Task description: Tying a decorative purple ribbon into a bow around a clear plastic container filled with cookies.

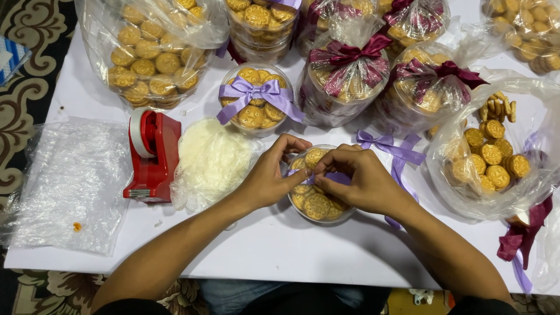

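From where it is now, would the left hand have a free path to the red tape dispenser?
Probably yes. The left hand is on the cookie tub, and only a low, crumpled plastic bag lies between it and the tape dispenser. Nothing tall stands in the way.

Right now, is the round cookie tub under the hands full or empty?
Full. The clear round tub shows yellow cookies packed across it, under the left hand and right hand, which pinch a lilac ribbon on top.

Left hand [269,175] and right hand [359,178] meet, fingers pinched together
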